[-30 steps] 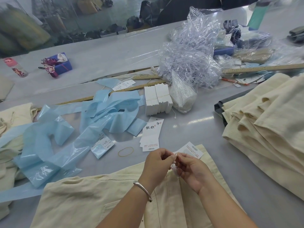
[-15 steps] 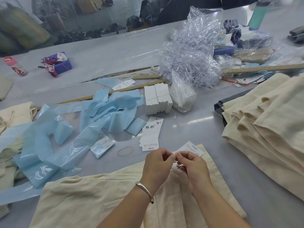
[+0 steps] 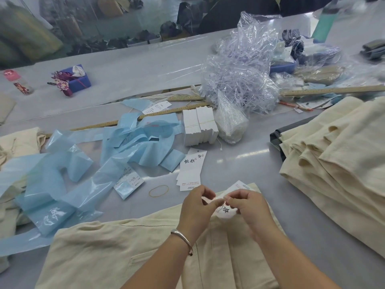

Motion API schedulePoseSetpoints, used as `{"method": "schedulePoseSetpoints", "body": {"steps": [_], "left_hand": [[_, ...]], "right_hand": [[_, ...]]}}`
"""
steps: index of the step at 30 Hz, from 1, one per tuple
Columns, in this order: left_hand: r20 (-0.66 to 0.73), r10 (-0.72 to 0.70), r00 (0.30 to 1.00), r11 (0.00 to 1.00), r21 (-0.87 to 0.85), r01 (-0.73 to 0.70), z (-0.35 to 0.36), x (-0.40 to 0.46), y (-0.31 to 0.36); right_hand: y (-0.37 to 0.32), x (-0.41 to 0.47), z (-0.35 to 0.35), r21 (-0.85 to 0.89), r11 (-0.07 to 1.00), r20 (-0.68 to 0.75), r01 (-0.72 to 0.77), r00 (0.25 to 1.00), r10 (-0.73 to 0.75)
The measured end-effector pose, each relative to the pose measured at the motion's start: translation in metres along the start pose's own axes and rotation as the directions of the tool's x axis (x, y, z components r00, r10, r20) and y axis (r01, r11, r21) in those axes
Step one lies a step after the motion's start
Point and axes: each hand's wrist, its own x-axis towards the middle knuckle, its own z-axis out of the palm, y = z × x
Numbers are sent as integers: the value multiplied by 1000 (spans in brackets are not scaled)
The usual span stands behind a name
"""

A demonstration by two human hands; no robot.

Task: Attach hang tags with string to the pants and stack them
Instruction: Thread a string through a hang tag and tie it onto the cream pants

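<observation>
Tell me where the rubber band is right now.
In the head view the rubber band lies flat on the grey table, just left of the left hand and below-left of the loose hang tags.

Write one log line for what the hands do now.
left hand: pinching | right hand: pinching hang tag | pants: flat

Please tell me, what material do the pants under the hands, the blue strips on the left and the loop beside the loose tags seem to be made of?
The pants look like a woven cotton or linen cloth, cream and matte, with soft folds. The blue strips seem to be thin plastic film: they are glossy, half transparent and crinkled. The loop is probably a rubber band, thin, tan and lying limp on the table.
</observation>
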Motion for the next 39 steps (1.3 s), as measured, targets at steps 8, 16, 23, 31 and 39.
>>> {"method": "schedulePoseSetpoints", "body": {"steps": [8, 16, 23, 31, 39], "left_hand": [[-191, -78, 978, 967, 225, 121, -97, -42, -58], [-418, -250, 873, 828, 375, 417, -221, -127, -147], [-621, -451, 640, 721, 168, 672, -235, -176, -182], [-554, -204, 807, 966, 17, 256, -213, -172, -152], [-447, 289, 847, 941, -29, -336, -134, -136, 9]], "right_hand": [[-6, -24, 56, -687, 496, 483, 531, 843, -235], [32, -33, 133, -832, -39, 549, 553, 831, 92], [38, -47, 143, -851, -129, 522, 509, 846, -111], [36, -106, 79, -905, 173, 318, 389, 887, -335], [-32, -202, -70, -951, 287, -178, 113, 558, -811]]}}
